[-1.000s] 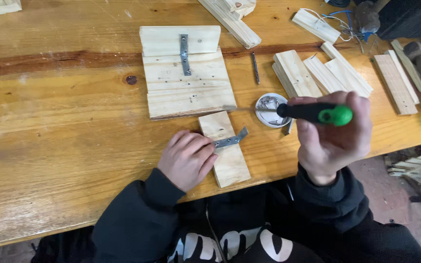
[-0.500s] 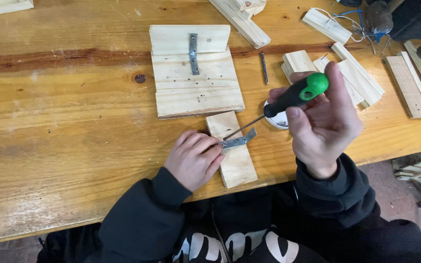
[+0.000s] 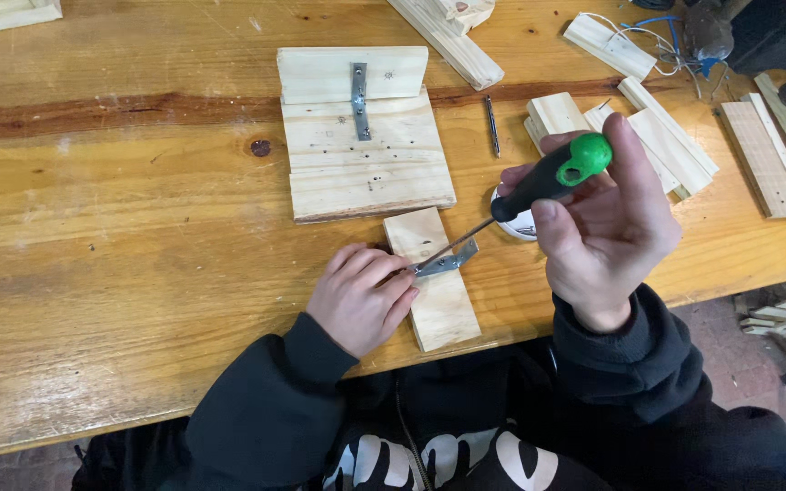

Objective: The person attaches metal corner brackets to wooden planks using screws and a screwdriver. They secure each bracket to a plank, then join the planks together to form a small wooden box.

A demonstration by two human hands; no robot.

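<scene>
Wooden slats [image 3: 657, 136] beyond right hand [image 3: 607, 232], joined boards [image 3: 361, 136], loose bit [image 3: 492, 125]

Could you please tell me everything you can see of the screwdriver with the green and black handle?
The screwdriver has a black grip with a bright green cap and a thin metal shaft. The right hand holds it tilted, with the tip down-left on the small metal bracket atop a small wooden block, which the left hand steadies.
</scene>
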